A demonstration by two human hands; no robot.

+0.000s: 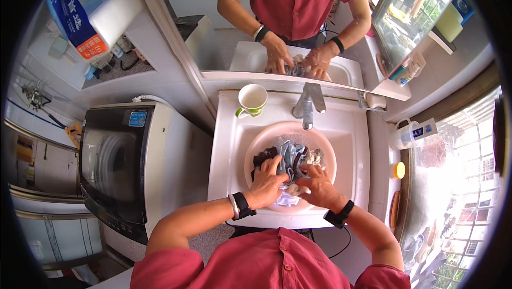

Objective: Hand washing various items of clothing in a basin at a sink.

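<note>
A pale pink plastic basin [250, 149] sits in the white washbasin [360, 161] under a chrome faucet [307, 107]. Wet clothes [294, 157] are heaped inside it: grey-blue in the middle, a dark piece [265, 156] at the left, patterned beige cloth [314, 157] at the right and a pale lavender piece [286, 199] near the front. My left hand [267, 183] lies on the left of the heap with fingers spread. On the right, my right hand [322, 187] touches the clothes, its thumb beside a beige cloth; whether it pinches any fabric is unclear.
A white and green mug [253, 99] stands on the washbasin's back left corner. A soap dish [372, 101] sits at the back right. Along the right ledge are a clear plastic jug [404, 135] and a yellow-lidded jar [398, 170]. A washing machine [116, 169] stands left, a mirror [296, 17] behind.
</note>
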